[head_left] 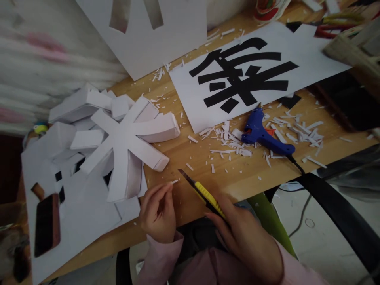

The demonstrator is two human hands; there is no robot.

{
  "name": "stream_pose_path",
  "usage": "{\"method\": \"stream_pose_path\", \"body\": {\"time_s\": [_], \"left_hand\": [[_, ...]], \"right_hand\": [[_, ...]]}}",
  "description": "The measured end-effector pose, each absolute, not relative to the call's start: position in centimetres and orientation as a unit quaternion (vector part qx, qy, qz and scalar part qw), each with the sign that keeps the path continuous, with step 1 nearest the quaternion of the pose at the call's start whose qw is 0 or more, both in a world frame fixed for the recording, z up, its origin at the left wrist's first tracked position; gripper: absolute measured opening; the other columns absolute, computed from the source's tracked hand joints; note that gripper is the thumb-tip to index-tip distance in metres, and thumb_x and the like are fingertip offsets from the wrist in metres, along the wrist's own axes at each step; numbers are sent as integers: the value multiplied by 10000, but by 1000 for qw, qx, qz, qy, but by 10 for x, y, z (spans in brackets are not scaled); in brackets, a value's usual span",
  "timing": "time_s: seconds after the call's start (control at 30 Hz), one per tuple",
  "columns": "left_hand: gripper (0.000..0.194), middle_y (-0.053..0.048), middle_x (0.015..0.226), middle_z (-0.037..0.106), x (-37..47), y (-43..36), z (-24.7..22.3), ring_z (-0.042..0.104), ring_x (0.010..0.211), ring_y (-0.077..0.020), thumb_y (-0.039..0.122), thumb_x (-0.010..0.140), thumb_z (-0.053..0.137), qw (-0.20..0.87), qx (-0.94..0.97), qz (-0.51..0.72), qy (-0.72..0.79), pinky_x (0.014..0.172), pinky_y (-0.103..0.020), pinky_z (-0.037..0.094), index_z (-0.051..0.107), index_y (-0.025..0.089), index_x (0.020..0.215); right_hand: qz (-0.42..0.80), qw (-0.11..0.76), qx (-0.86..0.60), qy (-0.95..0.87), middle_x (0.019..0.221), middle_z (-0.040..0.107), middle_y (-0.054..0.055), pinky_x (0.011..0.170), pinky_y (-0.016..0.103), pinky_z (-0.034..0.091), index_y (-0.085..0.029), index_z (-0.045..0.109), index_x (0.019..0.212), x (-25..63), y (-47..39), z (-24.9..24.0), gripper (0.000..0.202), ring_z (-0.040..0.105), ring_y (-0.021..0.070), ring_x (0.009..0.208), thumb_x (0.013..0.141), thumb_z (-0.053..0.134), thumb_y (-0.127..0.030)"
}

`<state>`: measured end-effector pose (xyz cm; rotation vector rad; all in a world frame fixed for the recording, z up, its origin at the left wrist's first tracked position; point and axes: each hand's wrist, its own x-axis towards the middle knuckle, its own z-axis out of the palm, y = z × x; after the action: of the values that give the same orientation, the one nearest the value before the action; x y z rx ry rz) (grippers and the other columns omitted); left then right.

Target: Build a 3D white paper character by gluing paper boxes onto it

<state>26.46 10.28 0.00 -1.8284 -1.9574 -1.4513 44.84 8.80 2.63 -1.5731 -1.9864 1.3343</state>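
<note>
Between the thumb and forefinger of my left hand (158,211) is a small white strip (175,181), its tip sticking out to the right. My right hand (243,229) is wrapped round a yellow and black utility knife (208,198). The knife's blade (186,176) is out and points up and left, a little apart from the strip. Just above my left hand stands a white three-dimensional character piece (118,142) with several arms, resting by other white box-like shapes (80,103).
A blue glue gun (259,132) lies among white scraps (305,134), its cable running off the table edge. Behind it is a white sheet (187,99) with a black character (240,79). A phone (47,225) lies at left, and a cut-out white board (178,35) leans at the back.
</note>
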Motion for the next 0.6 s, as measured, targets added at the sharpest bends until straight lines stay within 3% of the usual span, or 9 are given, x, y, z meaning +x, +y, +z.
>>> {"method": "stream_pose_path", "body": {"time_s": [0.1, 0.17, 0.3, 0.43, 0.6], "left_hand": [[187, -24, 868, 725, 264, 100, -3, 668, 790, -133, 41, 808, 692, 49, -605, -460, -648, 742, -272, 541, 732, 182, 924], [197, -29, 885, 723, 264, 97, -5, 667, 809, -138, 43, 828, 668, 50, -609, -452, -651, 758, -280, 538, 732, 186, 947], [202, -34, 897, 717, 264, 95, -7, 661, 832, -134, 46, 852, 638, 56, -610, -441, -656, 765, -277, 530, 728, 183, 969], [198, -31, 862, 717, 265, 95, -6, 663, 787, -131, 36, 824, 661, 67, -610, -442, -655, 717, -265, 530, 727, 173, 951], [211, -26, 816, 714, 268, 97, -6, 664, 737, -131, -7, 782, 672, 87, -603, -459, -647, 670, -260, 526, 726, 163, 895]], "right_hand": [[415, 127, -530, -728, 807, 744, 67, 532, 260, 518, -165, 409, 1433, 439, 81, 23, 467, 711, 218, 630, 972, 433, -236], [383, 118, -510, -761, 775, 739, 42, 510, 232, 490, -220, 308, 1514, 434, 78, 23, 550, 689, 189, 570, 980, 441, -227], [309, 97, -487, -811, 648, 693, -1, 411, 202, 344, -257, 264, 1535, 428, 77, 23, 590, 638, 158, 453, 988, 486, -267], [254, 78, -476, -838, 653, 681, -8, 375, 251, 192, -238, 215, 1540, 425, 77, 21, 712, 610, 161, 401, 930, 578, -288], [254, 52, -442, -859, 635, 657, -25, 382, 263, 161, -208, 131, 1546, 429, 79, 20, 911, 602, 163, 402, 778, 613, -127]]}}
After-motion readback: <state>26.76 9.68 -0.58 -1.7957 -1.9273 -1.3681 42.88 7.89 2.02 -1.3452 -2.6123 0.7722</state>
